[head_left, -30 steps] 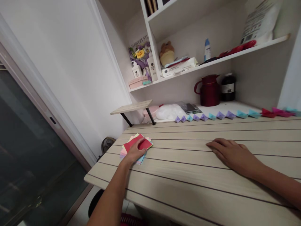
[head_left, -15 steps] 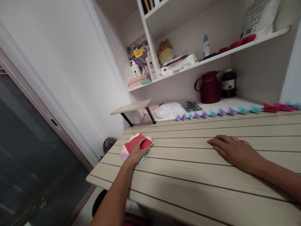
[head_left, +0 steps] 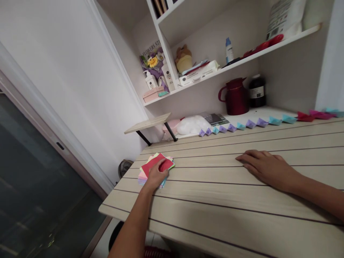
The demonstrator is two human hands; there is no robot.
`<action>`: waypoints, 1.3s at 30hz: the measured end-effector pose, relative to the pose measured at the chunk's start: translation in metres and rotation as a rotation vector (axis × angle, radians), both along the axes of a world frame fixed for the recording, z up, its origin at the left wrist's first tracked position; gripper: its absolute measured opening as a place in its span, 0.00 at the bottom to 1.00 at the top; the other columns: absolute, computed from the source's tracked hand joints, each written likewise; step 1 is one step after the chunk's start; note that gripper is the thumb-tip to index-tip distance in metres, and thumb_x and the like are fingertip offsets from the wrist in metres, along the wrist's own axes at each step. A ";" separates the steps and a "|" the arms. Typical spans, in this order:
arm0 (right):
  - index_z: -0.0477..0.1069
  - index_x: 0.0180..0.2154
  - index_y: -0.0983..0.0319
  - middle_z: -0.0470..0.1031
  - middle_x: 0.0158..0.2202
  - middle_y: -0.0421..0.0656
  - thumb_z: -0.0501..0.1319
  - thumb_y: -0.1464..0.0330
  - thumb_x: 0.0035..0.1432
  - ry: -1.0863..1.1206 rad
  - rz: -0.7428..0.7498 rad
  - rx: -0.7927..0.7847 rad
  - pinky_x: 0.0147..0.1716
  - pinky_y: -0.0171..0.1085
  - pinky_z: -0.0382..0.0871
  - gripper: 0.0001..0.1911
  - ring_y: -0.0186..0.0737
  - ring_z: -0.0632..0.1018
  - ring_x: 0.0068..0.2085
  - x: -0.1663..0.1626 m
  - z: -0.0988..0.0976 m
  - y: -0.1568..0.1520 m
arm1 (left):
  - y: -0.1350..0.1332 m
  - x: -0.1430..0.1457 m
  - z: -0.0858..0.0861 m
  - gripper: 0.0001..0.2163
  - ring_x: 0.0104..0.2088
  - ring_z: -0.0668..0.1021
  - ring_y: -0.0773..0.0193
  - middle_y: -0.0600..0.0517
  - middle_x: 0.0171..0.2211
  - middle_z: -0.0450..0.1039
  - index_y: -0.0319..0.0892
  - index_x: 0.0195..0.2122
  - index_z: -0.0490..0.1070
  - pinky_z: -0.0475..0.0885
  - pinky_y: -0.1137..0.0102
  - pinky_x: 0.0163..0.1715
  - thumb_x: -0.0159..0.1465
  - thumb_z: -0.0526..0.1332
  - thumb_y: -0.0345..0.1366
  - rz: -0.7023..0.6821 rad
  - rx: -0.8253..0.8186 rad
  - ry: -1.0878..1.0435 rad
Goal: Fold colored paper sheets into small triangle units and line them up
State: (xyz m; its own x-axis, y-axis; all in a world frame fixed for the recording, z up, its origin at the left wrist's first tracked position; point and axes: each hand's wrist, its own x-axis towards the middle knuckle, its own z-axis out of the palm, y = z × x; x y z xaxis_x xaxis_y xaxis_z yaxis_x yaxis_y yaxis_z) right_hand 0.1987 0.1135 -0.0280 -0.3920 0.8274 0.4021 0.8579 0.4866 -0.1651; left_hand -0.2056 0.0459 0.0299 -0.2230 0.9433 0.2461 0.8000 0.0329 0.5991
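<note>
My left hand (head_left: 157,174) lies on top of a stack of coloured paper at the table's left end. A red paper sheet (head_left: 150,165) is uppermost, and its surface shows between my thumb and forefinger, which are apart. Pink, lilac, yellow and blue edges of the paper stack (head_left: 142,178) fan out unevenly below it. On the right, my right hand (head_left: 268,168) rests palm down on the wooden table (head_left: 204,175), fingers stretched out and holding nothing. Along the back edge stands a row of folded paper boats, among them a purple paper boat (head_left: 262,122) and a red paper boat (head_left: 304,116).
A small raised stand (head_left: 147,123) is at the back left, beside a white fluffy bundle (head_left: 193,124). Behind the boats are a dark red jug (head_left: 236,96) and a dark bottle (head_left: 257,91). A loaded white shelf (head_left: 271,49) runs above.
The view has shifted slightly, so the shelf items sit further left. My left hand stays on the red sheet, and my right hand stays flat on the table.
</note>
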 end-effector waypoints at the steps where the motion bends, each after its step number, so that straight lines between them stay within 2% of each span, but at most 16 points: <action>1: 0.71 0.49 0.51 0.69 0.53 0.48 0.45 0.59 0.63 0.003 0.000 0.000 0.41 0.51 0.64 0.20 0.54 0.71 0.49 0.000 0.000 0.000 | 0.000 0.000 0.000 0.27 0.56 0.69 0.52 0.52 0.53 0.72 0.47 0.56 0.68 0.62 0.62 0.57 0.53 0.62 0.31 0.000 0.006 -0.016; 6: 0.71 0.48 0.50 0.69 0.53 0.47 0.45 0.60 0.63 0.008 0.004 -0.014 0.42 0.52 0.63 0.19 0.54 0.71 0.49 -0.001 0.002 -0.001 | 0.000 0.000 -0.001 0.25 0.50 0.74 0.58 0.52 0.52 0.73 0.44 0.57 0.66 0.69 0.67 0.50 0.56 0.58 0.31 0.027 0.016 -0.110; 11: 0.71 0.48 0.51 0.70 0.53 0.47 0.46 0.59 0.63 0.017 -0.003 -0.009 0.42 0.52 0.62 0.19 0.54 0.71 0.49 -0.001 0.001 0.000 | -0.001 0.001 0.000 0.23 0.35 0.79 0.60 0.51 0.39 0.78 0.42 0.58 0.66 0.74 0.68 0.36 0.60 0.55 0.35 0.081 0.000 -0.200; 13: 0.71 0.48 0.51 0.69 0.53 0.48 0.46 0.59 0.62 0.014 0.003 -0.004 0.43 0.52 0.62 0.19 0.54 0.70 0.50 -0.001 0.002 0.000 | -0.001 0.000 0.002 0.22 0.35 0.79 0.59 0.51 0.39 0.79 0.42 0.56 0.68 0.73 0.67 0.37 0.60 0.55 0.36 0.090 0.010 -0.223; 18: 0.71 0.48 0.51 0.70 0.53 0.48 0.45 0.60 0.63 0.008 -0.007 -0.011 0.43 0.51 0.63 0.20 0.54 0.70 0.50 -0.002 0.005 -0.003 | 0.001 -0.003 0.002 0.19 0.48 0.75 0.58 0.49 0.48 0.76 0.40 0.52 0.72 0.68 0.68 0.50 0.61 0.56 0.37 0.136 0.129 -0.248; 23: 0.70 0.49 0.51 0.70 0.53 0.48 0.45 0.60 0.63 0.017 0.001 -0.011 0.43 0.51 0.63 0.20 0.54 0.71 0.50 -0.002 0.004 -0.002 | 0.005 -0.006 -0.002 0.20 0.42 0.78 0.56 0.47 0.40 0.79 0.35 0.50 0.74 0.71 0.65 0.45 0.60 0.57 0.40 0.196 0.219 -0.247; 28: 0.71 0.49 0.50 0.70 0.53 0.48 0.47 0.59 0.62 0.050 0.028 -0.043 0.44 0.53 0.64 0.20 0.55 0.71 0.51 0.003 0.003 0.003 | 0.009 -0.001 0.000 0.11 0.37 0.79 0.56 0.48 0.33 0.81 0.39 0.38 0.79 0.71 0.67 0.41 0.55 0.62 0.34 0.194 0.280 -0.167; 32: 0.72 0.48 0.49 0.71 0.53 0.45 0.50 0.57 0.60 0.116 0.108 -0.090 0.46 0.54 0.65 0.18 0.54 0.72 0.51 0.012 0.001 0.009 | 0.008 0.001 0.020 0.07 0.37 0.79 0.52 0.48 0.30 0.80 0.43 0.30 0.80 0.68 0.61 0.44 0.53 0.62 0.29 0.231 0.364 -0.041; 36: 0.71 0.50 0.50 0.71 0.53 0.46 0.53 0.58 0.58 0.266 0.154 -0.105 0.48 0.51 0.66 0.19 0.53 0.73 0.51 0.021 0.003 0.014 | 0.005 0.013 0.058 0.10 0.46 0.76 0.51 0.46 0.39 0.79 0.44 0.37 0.79 0.60 0.57 0.55 0.57 0.59 0.30 0.255 0.510 0.042; 38: 0.68 0.52 0.52 0.68 0.56 0.47 0.55 0.58 0.57 0.401 0.134 -0.131 0.50 0.50 0.67 0.21 0.54 0.73 0.52 0.024 0.010 0.012 | 0.007 0.031 0.073 0.10 0.47 0.75 0.53 0.47 0.42 0.79 0.43 0.39 0.78 0.62 0.59 0.54 0.59 0.59 0.33 0.239 0.581 0.030; 39: 0.67 0.53 0.52 0.67 0.57 0.48 0.56 0.57 0.56 0.487 0.128 -0.158 0.50 0.50 0.67 0.23 0.54 0.72 0.53 0.024 0.015 0.009 | 0.008 0.044 0.077 0.10 0.44 0.76 0.54 0.47 0.41 0.79 0.43 0.39 0.77 0.65 0.60 0.52 0.58 0.60 0.35 0.203 0.632 -0.076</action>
